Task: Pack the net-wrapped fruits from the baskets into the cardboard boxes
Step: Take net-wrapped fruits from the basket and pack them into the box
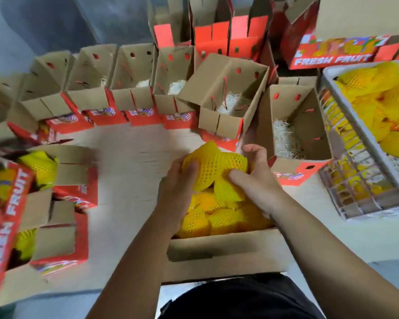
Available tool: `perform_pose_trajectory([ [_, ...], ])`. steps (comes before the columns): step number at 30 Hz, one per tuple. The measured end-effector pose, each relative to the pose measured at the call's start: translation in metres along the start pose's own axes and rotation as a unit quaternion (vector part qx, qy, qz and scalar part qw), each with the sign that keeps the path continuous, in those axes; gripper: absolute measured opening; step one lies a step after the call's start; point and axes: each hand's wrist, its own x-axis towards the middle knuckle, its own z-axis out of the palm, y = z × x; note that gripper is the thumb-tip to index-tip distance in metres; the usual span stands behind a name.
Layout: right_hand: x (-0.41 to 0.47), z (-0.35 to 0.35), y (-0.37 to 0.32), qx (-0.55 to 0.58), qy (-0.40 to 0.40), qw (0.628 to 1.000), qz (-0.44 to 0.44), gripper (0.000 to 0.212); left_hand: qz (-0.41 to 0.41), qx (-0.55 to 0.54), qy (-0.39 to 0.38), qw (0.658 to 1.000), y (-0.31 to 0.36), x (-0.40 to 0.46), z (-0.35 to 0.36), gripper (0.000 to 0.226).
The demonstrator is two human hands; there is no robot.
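A fruit in yellow foam net (pixel 213 164) is held over the open cardboard box (pixel 217 247) right in front of me. My left hand (pixel 179 187) grips its left side, thumb curled over the net. My right hand (pixel 255 174) grips its right side, fingers bent round it. Several more net-wrapped fruits (pixel 217 217) fill the box beneath. A white plastic basket (pixel 355 157) at the right holds many yellow-netted fruits (pixel 378 107).
A row of open cardboard boxes (pixel 134 88) with white shredded padding stands across the table's far side, one box (pixel 302 132) just right of my hands. Filled boxes (pixel 39 203) with red "FRESH FRUIT" print sit at the left. More red boxes (pixel 332 54) stand behind.
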Motion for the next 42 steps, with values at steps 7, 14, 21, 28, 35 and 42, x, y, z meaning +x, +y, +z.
perform_pose_trajectory([
  [7, -0.004, 0.016, 0.015, -0.255, -0.152, 0.950, -0.093, 0.079, 0.101, 0.447, -0.049, 0.888, -0.026, 0.003, -0.035, 0.066],
  [14, -0.006, 0.044, 0.028, -0.468, -0.172, 0.859, -0.117, 0.105, 0.116, 0.632, -0.077, 0.762, -0.026, 0.011, -0.015, 0.058],
  [21, -0.027, 0.026, 0.034, -0.385, -0.033, 0.908, -0.160, 0.034, 0.097, 0.595, -0.067, 0.795, -0.025, -0.003, -0.014, 0.044],
  [28, -0.020, 0.007, 0.024, -0.344, -0.014, 0.915, -0.209, 0.018, 0.146, 0.498, -0.013, 0.855, -0.011, 0.003, 0.017, 0.030],
  [35, -0.028, -0.084, 0.027, -0.227, 0.094, 0.946, -0.212, 0.023, 0.147, 0.208, -0.152, 0.955, 0.024, 0.015, 0.143, 0.013],
  [42, -0.016, -0.250, 0.044, -0.222, 0.223, 0.934, -0.171, 0.022, 0.160, 0.130, -0.223, 0.953, 0.050, 0.045, 0.330, 0.014],
])
